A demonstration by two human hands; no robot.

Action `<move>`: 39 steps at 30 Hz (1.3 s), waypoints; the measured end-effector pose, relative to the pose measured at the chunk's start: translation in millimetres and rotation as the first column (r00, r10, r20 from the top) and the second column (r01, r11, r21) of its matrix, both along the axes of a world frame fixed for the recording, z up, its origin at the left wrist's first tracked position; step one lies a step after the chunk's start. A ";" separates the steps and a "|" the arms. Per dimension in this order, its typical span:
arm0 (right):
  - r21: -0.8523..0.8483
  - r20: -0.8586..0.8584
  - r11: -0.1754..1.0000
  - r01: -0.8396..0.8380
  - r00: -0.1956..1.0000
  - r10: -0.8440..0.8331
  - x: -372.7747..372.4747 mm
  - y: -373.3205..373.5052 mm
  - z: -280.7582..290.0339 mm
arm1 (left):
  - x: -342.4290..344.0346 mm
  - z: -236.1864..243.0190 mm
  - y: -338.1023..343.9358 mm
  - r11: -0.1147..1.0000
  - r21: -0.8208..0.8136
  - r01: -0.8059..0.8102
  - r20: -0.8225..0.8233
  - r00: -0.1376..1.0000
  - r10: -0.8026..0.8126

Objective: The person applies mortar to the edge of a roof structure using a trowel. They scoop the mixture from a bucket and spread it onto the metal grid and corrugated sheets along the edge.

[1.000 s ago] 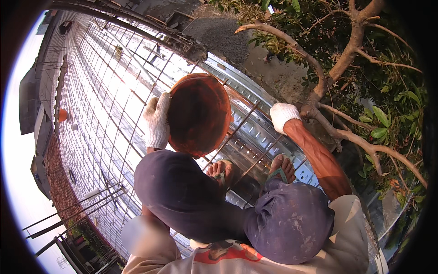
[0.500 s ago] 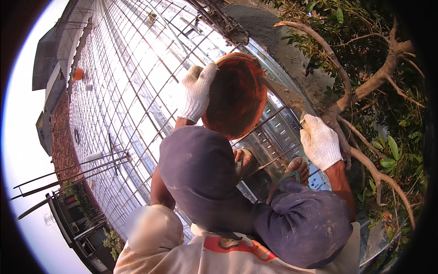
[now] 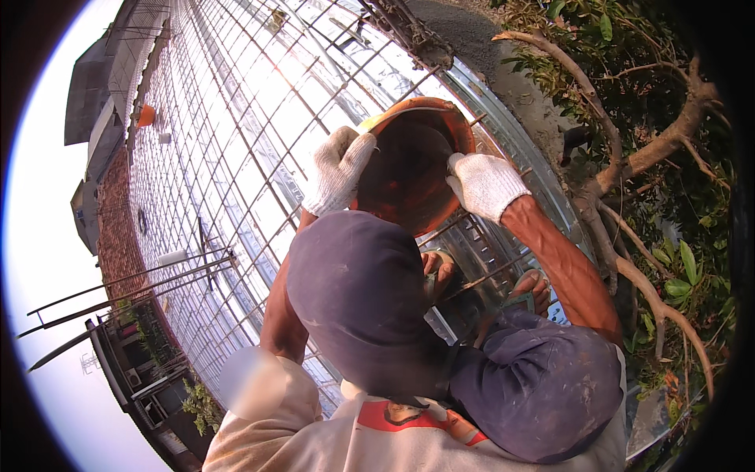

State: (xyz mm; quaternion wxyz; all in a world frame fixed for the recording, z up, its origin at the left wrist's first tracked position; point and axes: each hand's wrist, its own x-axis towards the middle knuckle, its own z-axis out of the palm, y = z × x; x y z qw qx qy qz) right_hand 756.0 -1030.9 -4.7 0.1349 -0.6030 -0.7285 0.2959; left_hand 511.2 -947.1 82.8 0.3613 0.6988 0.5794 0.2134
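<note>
An orange bucket (image 3: 464, 132) is tilted with its open mouth toward me, above the steel mesh. Its inside is dark and stained. My left hand (image 3: 340, 169), in a white knit glove, is closed on the bucket's left rim. At the right rim is my right hand (image 3: 486, 186), gloved the same way and curled shut with its knuckles at the bucket's mouth. A trowel (image 3: 429, 148) is in that fist; its blade lies inside the bucket, dim and hard to make out. The handle is hidden by the glove.
Reinforcing mesh (image 3: 259, 141) spreads over shiny corrugated metal decking (image 3: 330, 98). My sandalled feet (image 3: 535, 289) stand below the bucket. Bare branches (image 3: 653, 149) and leaves crowd the right. A small orange bucket (image 3: 146, 116) sits far left, near thin rods (image 3: 134, 295).
My right hand has moved left, from well outside the bucket to its rim, carrying the trowel's blade into the bucket. The left hand keeps its grip; the bucket has tilted slightly.
</note>
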 end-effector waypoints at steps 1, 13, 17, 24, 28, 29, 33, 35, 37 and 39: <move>-0.002 -0.008 1.000 -0.017 1.000 0.017 0.1 2.9 -2.2 | 0.0 1.0 -0.6 1.000 -0.022 -0.022 -0.008 1.000 0.022; -0.037 0.006 0.982 -0.184 0.983 0.184 -18.7 -17.0 -25.8 | 4.0 -1.9 11.0 1.000 -0.012 0.002 0.005 1.000 -0.002; -0.028 0.218 0.984 -0.176 0.959 0.178 13.0 -33.4 -7.2 | 14.4 -12.5 4.8 0.998 -0.054 -0.041 0.022 0.999 0.042; -0.340 0.237 0.916 0.211 0.962 -0.134 39.6 -35.5 50.1 | 36.9 10.1 -19.4 0.988 -0.074 -0.136 -0.060 0.990 0.131; -0.528 -0.202 0.836 -0.150 0.978 0.048 28.8 -27.2 2.1 | 32.4 5.2 -34.2 0.971 -0.081 -0.225 -0.046 0.974 0.222; -0.374 -0.213 0.896 -0.239 0.963 0.167 17.8 -29.0 -12.5 | 28.9 5.2 -33.4 0.961 -0.094 -0.259 -0.007 0.966 0.260; -0.282 -0.264 0.950 -0.132 0.963 0.055 -25.1 -35.5 -11.3 | 38.9 -4.0 -26.3 0.962 -0.060 -0.266 0.021 0.963 0.268; -0.250 -0.282 0.958 -0.141 0.957 0.067 -35.5 -33.4 -10.7 | 27.4 -18.4 -14.6 0.977 0.064 -0.204 0.021 0.979 0.203; -0.185 -0.331 0.975 -0.127 0.942 0.060 -34.5 -41.7 -12.9 | 22.3 -21.8 -7.5 0.978 0.138 -0.157 0.010 0.988 0.157; -0.153 -0.378 0.983 -0.100 0.925 0.035 -16.9 -51.4 -13.6 | 39.8 -13.0 -2.0 0.980 0.052 -0.192 0.028 0.981 0.191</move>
